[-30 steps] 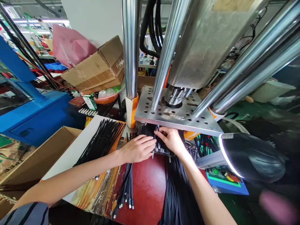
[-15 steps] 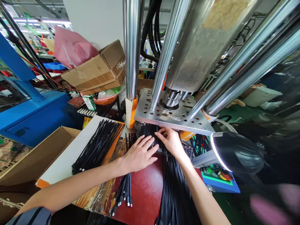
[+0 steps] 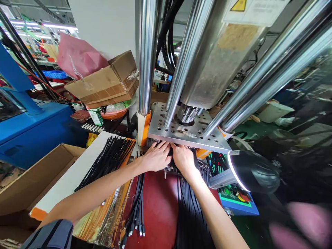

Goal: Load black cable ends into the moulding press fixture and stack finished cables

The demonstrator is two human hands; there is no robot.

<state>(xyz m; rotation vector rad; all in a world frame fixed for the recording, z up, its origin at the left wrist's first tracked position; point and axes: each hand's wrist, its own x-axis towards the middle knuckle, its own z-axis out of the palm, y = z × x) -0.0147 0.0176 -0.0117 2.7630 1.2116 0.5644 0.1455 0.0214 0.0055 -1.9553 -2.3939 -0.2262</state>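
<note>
My left hand [image 3: 157, 157] lies over the left part of a black fixture [image 3: 175, 168] under the press's steel plate [image 3: 186, 133], its fingers stretched out and close together. Beside it, my right hand [image 3: 184, 159] reaches onto the same fixture with bent fingers. The two hands' fingertips nearly meet at the plate's front edge. What lies under the right fingers is hidden. Black cables [image 3: 190, 211] hang down below my right hand. A smaller bunch of black cables [image 3: 137, 211] with silver plug ends hangs below my left hand.
A pile of black cables [image 3: 106, 159] rests on a white board [image 3: 59, 183] at left. An open carton [image 3: 38, 176] stands beyond it. Steel columns [image 3: 145, 62] rise around the plate. A lit lamp [image 3: 252, 171] and a blue control box [image 3: 240, 202] are at right.
My left hand has moved up and inward, its fingers now closer together. My right hand has turned its fingers forward beside it. The camera view has shifted slightly.
</note>
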